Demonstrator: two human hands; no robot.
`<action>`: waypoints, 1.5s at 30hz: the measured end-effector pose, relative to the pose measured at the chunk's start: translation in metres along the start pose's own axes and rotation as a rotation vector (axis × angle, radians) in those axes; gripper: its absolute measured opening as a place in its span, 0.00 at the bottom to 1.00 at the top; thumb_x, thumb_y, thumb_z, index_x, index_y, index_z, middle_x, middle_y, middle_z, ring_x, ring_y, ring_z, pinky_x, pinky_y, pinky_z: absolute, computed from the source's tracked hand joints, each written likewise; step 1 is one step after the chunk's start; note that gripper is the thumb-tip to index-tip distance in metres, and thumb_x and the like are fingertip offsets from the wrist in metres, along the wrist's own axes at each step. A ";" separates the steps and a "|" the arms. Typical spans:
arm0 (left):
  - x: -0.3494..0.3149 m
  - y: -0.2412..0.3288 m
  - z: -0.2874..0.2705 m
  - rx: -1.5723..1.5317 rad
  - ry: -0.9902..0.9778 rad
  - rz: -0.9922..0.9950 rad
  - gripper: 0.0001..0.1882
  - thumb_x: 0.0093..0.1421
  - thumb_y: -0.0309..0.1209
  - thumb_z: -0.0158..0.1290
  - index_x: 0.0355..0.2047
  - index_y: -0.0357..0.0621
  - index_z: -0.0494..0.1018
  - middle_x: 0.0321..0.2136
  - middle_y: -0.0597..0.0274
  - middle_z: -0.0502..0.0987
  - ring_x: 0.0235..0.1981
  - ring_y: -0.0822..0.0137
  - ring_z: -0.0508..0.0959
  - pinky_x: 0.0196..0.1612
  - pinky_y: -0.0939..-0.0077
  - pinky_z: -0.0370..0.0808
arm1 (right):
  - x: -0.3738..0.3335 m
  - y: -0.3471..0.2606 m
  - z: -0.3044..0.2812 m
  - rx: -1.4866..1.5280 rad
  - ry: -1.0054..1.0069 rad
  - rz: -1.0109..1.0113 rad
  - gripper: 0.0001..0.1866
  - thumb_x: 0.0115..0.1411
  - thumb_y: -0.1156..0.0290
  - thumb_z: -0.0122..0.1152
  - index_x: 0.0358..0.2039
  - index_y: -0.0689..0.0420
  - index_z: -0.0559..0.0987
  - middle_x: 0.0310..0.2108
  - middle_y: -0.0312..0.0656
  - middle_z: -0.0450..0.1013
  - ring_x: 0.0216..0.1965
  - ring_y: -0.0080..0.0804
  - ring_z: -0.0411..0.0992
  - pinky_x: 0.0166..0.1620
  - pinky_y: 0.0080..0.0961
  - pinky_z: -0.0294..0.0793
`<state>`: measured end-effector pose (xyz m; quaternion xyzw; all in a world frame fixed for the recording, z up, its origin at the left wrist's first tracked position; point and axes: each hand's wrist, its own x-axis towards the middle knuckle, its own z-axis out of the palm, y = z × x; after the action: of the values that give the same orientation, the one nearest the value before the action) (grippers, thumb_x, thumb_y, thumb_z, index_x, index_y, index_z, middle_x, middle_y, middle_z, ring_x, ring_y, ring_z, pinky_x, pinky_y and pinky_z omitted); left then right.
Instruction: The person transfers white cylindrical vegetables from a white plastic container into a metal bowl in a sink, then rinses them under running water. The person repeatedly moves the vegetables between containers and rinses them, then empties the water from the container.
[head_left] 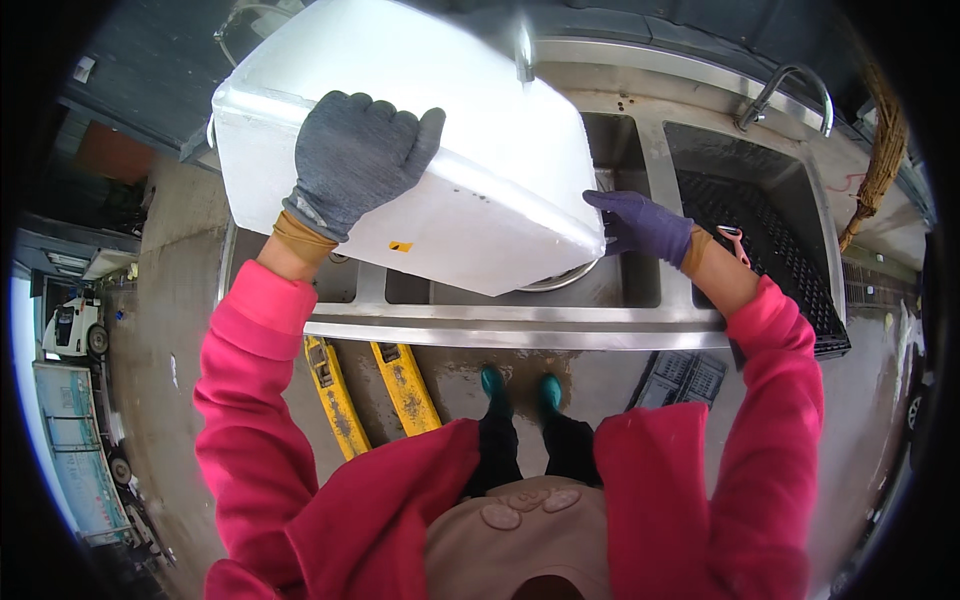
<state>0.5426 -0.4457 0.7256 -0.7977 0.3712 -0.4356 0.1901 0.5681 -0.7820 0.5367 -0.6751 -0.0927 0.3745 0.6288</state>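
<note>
A large white tub (480, 215) is tilted over the sinks, its long edge slanting down to the right and a small yellow mark on its near side. My left hand (362, 150), in a dark grey glove, presses on that edge with curled fingers; whatever lies under them is hidden. At the right corner, my right hand (640, 222), in a purple glove, grips the tub with its thumb along the edge. The other right fingers are partly hidden behind the corner. Below the tub, part of a round metal rim (565, 279) shows in the middle basin.
A stainless steel sink unit (480, 332) runs across in front of me. A black perforated crate (760, 240) leans in the right basin beneath a curved faucet (790, 85), with a pink-handled tool (736, 243) on it. Yellow pallet-jack forks (405, 385) and a dark crate (680, 380) are on the wet floor.
</note>
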 end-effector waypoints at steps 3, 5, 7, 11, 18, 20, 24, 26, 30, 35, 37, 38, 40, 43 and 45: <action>-0.001 0.007 -0.003 -0.060 0.023 -0.025 0.25 0.59 0.38 0.56 0.08 0.51 0.63 0.06 0.66 0.61 0.10 0.67 0.62 0.18 0.72 0.60 | 0.016 0.024 0.029 -0.708 0.098 -0.627 0.20 0.58 0.71 0.59 0.51 0.62 0.75 0.44 0.45 0.77 0.43 0.33 0.76 0.46 0.29 0.75; -0.006 0.007 -0.010 -0.092 -0.006 -0.054 0.24 0.58 0.38 0.58 0.08 0.51 0.63 0.06 0.66 0.61 0.10 0.67 0.61 0.19 0.72 0.59 | 0.034 0.029 0.039 -0.215 0.082 -0.347 0.17 0.60 0.70 0.56 0.48 0.63 0.76 0.43 0.42 0.76 0.41 0.30 0.74 0.45 0.28 0.74; -0.018 0.001 -0.027 -0.140 -0.146 -0.179 0.15 0.57 0.39 0.60 0.17 0.47 0.73 0.15 0.63 0.72 0.17 0.65 0.72 0.25 0.71 0.68 | 0.046 0.033 0.044 0.005 0.154 -0.266 0.17 0.61 0.70 0.54 0.48 0.65 0.76 0.43 0.41 0.75 0.42 0.27 0.72 0.46 0.26 0.73; -0.052 -0.060 -0.053 -0.007 -0.296 -0.331 0.22 0.57 0.36 0.60 0.50 0.44 0.74 0.46 0.51 0.78 0.43 0.57 0.81 0.46 0.68 0.78 | 0.062 0.039 0.042 0.448 0.222 -0.189 0.19 0.60 0.71 0.55 0.51 0.64 0.73 0.45 0.40 0.74 0.45 0.27 0.71 0.50 0.24 0.71; -0.129 -0.094 -0.016 -0.783 -0.593 -1.157 0.38 0.54 0.37 0.62 0.61 0.34 0.60 0.47 0.44 0.75 0.45 0.56 0.79 0.48 0.68 0.76 | 0.086 0.053 0.030 0.281 0.243 -0.359 0.24 0.58 0.73 0.57 0.56 0.64 0.69 0.47 0.42 0.73 0.45 0.27 0.72 0.51 0.24 0.71; -0.144 -0.076 -0.012 -0.957 -0.555 -1.357 0.37 0.53 0.29 0.58 0.62 0.35 0.59 0.49 0.50 0.73 0.46 0.60 0.76 0.49 0.72 0.74 | 0.089 0.061 0.026 0.215 0.231 -0.286 0.25 0.59 0.73 0.54 0.57 0.64 0.68 0.49 0.41 0.71 0.47 0.27 0.70 0.52 0.25 0.70; -0.165 -0.038 -0.018 -0.889 -0.483 -1.490 0.35 0.51 0.20 0.51 0.62 0.35 0.60 0.46 0.53 0.74 0.41 0.62 0.76 0.45 0.73 0.75 | 0.096 0.077 0.017 0.019 0.178 -0.267 0.28 0.60 0.66 0.57 0.58 0.66 0.67 0.50 0.44 0.70 0.50 0.28 0.68 0.55 0.27 0.67; -0.170 -0.029 -0.021 -0.914 -0.377 -1.505 0.34 0.50 0.18 0.49 0.61 0.35 0.61 0.45 0.53 0.75 0.40 0.62 0.77 0.45 0.73 0.76 | 0.106 0.081 0.012 -0.134 0.160 -0.278 0.32 0.60 0.63 0.58 0.60 0.68 0.64 0.53 0.48 0.68 0.53 0.33 0.67 0.57 0.29 0.66; -0.173 -0.019 -0.023 -0.902 -0.272 -1.433 0.31 0.50 0.20 0.52 0.58 0.32 0.65 0.42 0.51 0.77 0.39 0.62 0.78 0.44 0.71 0.77 | 0.138 0.067 0.010 -0.841 0.534 -0.326 0.42 0.59 0.58 0.58 0.63 0.72 0.52 0.61 0.64 0.56 0.62 0.54 0.59 0.64 0.38 0.59; -0.163 -0.007 -0.024 -0.829 -0.236 -1.396 0.32 0.50 0.19 0.50 0.59 0.33 0.64 0.42 0.51 0.77 0.39 0.64 0.78 0.44 0.72 0.76 | 0.153 0.030 0.012 -1.426 0.650 -0.616 0.37 0.56 0.62 0.59 0.61 0.69 0.58 0.62 0.62 0.55 0.65 0.58 0.52 0.65 0.45 0.55; -0.157 -0.005 -0.025 -0.895 -0.189 -1.455 0.32 0.50 0.19 0.50 0.59 0.33 0.64 0.43 0.51 0.76 0.39 0.64 0.78 0.45 0.72 0.76 | 0.142 0.029 0.018 -1.639 0.558 -0.598 0.36 0.56 0.62 0.59 0.61 0.66 0.60 0.63 0.59 0.55 0.65 0.56 0.52 0.65 0.47 0.55; -0.153 -0.004 -0.026 -0.924 -0.158 -1.489 0.32 0.50 0.19 0.50 0.59 0.33 0.64 0.43 0.51 0.76 0.40 0.64 0.77 0.45 0.72 0.76 | 0.132 0.030 0.016 -1.749 0.354 -0.640 0.35 0.56 0.60 0.60 0.61 0.62 0.62 0.64 0.52 0.56 0.67 0.52 0.51 0.65 0.48 0.55; -0.148 0.000 -0.029 -0.891 -0.172 -1.441 0.33 0.49 0.18 0.49 0.60 0.33 0.63 0.44 0.51 0.76 0.40 0.63 0.77 0.46 0.72 0.76 | 0.121 0.031 0.011 -1.775 0.180 -0.591 0.36 0.57 0.60 0.59 0.62 0.63 0.61 0.67 0.49 0.52 0.68 0.52 0.47 0.66 0.51 0.51; -0.143 0.012 -0.038 -0.871 -0.171 -1.479 0.36 0.48 0.18 0.49 0.61 0.33 0.61 0.44 0.50 0.76 0.42 0.61 0.77 0.48 0.71 0.75 | 0.127 0.026 0.001 -1.683 0.187 -0.617 0.36 0.58 0.60 0.58 0.63 0.63 0.60 0.69 0.48 0.50 0.70 0.49 0.46 0.67 0.50 0.49; -0.141 0.023 -0.043 -0.784 -0.185 -1.460 0.37 0.47 0.17 0.48 0.62 0.34 0.60 0.45 0.50 0.76 0.43 0.59 0.77 0.50 0.70 0.75 | 0.149 0.016 0.001 -1.616 0.331 -0.537 0.35 0.59 0.60 0.57 0.63 0.63 0.60 0.69 0.48 0.50 0.70 0.48 0.45 0.68 0.49 0.49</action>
<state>0.4484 -0.3526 0.6564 -0.8788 -0.1315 -0.2213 -0.4017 0.6669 -0.6951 0.4643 -0.9160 -0.3939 -0.0706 0.0290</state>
